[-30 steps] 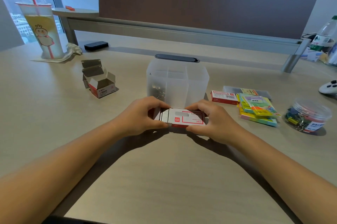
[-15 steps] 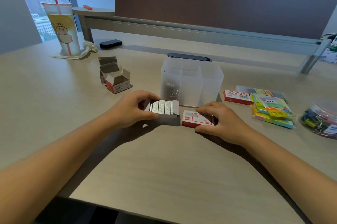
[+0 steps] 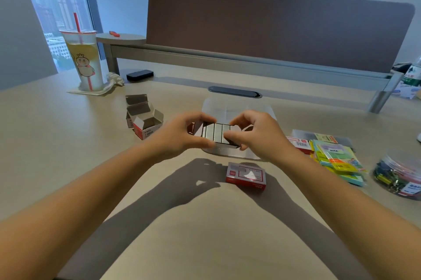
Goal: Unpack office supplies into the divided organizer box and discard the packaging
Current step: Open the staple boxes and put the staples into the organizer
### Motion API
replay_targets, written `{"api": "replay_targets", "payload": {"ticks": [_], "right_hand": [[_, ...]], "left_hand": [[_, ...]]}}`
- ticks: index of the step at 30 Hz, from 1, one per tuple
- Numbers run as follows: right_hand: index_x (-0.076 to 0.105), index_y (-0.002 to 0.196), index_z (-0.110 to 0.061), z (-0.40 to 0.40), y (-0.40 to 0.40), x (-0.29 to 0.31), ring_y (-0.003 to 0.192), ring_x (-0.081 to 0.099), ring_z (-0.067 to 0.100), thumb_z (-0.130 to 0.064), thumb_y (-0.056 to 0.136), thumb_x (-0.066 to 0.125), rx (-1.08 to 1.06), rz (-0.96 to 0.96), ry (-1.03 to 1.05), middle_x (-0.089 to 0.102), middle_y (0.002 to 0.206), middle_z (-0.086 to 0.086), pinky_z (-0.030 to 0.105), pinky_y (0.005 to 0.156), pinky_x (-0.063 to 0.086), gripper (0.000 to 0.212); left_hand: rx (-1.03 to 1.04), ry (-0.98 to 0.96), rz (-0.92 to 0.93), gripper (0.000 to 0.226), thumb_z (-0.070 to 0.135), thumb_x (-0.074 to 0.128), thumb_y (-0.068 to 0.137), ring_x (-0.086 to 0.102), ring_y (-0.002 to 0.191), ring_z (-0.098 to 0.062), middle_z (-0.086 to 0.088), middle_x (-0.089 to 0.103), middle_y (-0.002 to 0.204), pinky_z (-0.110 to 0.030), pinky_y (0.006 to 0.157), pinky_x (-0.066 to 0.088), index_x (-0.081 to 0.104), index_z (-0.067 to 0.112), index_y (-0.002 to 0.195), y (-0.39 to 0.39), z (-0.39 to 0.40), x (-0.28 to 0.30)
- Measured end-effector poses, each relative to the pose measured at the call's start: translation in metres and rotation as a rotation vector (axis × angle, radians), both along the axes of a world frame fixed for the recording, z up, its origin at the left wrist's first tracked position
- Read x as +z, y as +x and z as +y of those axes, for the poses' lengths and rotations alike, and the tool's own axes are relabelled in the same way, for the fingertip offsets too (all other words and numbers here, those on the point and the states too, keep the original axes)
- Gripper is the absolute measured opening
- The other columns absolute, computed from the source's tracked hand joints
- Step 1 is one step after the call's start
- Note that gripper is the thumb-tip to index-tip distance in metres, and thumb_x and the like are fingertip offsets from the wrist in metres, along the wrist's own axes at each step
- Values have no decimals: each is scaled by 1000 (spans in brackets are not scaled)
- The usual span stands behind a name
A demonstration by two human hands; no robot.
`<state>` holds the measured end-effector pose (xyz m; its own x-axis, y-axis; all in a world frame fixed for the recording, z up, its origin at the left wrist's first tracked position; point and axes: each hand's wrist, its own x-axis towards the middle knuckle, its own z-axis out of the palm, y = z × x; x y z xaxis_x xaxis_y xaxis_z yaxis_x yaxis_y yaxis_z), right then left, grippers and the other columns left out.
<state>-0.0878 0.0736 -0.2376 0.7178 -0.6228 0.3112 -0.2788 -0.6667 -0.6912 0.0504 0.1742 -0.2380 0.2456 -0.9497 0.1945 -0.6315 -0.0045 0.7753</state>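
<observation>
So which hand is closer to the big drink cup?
Left. The left hand sits nearer the drink cup at far left; the right hand is farther right.

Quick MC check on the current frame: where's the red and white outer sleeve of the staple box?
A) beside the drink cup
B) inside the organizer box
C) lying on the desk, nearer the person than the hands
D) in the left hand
C: the red and white sleeve lies on the desk below the hands, while the left hand and right hand hold the block of staples in front of the organizer box.
</observation>
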Motion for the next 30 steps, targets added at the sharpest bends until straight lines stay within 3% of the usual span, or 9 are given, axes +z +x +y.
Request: {"api": "replay_targets", "payload": {"ticks": [5,9,12,17,21,23,27,30], "right_hand": [[54,88,-10,-12,10,19,72,57,21,-19,79,64,-45,-88,28,57,86,10,24,59,50,17],[53,88,-12,-32,17,26,69,55,16,-20,80,63,-104,-107,31,57,87,7,23,58,50,15],[50,88,-13,-46,23,26,64,52,10,-22,80,64,-131,-102,62,54,83,4,18,56,47,18],[47,90,-13,-61,29,24,65,52,10,-21,79,64,-117,-24,78,51,76,-2,17,58,46,21],[48,95,-14,-67,28,21,83,53,18,-15,78,66,-68,73,47,52,91,3,23,69,46,25],[50,100,-13,-67,25,20,83,51,15,-13,77,66,-42,130,20,52,92,1,18,65,44,28],[47,97,-20,-69,19,18,85,49,13,-6,75,67,-16,213,-3,50,95,-2,13,63,40,32],[48,110,-17,-69,20,20,87,48,13,-5,75,67,-19,273,-22,47,96,-3,14,63,41,41]], "left_hand": [[46,-109,69,26,16,58,81,48,78,-6,3,49,100,-13,66,42,52,16,106,-3,-24,20],[169,-137,65,43,14,62,79,45,102,-13,-8,49,120,-26,88,41,48,9,120,-1,-54,28],[264,-109,91,55,15,66,76,47,113,-24,-13,49,128,-30,88,41,41,11,124,4,-76,28],[270,-84,68,54,17,69,73,46,99,-20,-10,51,111,-29,81,42,43,9,120,14,-95,24],[210,-100,-4,48,16,69,73,46,91,-19,-4,48,97,-23,68,42,49,8,115,22,-99,20],[189,-96,-30,45,15,69,73,46,89,-19,-4,48,96,-18,66,40,50,9,113,24,-100,19],[131,-51,-39,43,11,67,74,48,97,-21,-4,48,101,-27,76,45,49,9,113,24,-100,18],[98,-34,-44,43,10,67,73,50,101,-25,-4,49,102,-32,82,46,49,10,112,23,-101,19]]}}
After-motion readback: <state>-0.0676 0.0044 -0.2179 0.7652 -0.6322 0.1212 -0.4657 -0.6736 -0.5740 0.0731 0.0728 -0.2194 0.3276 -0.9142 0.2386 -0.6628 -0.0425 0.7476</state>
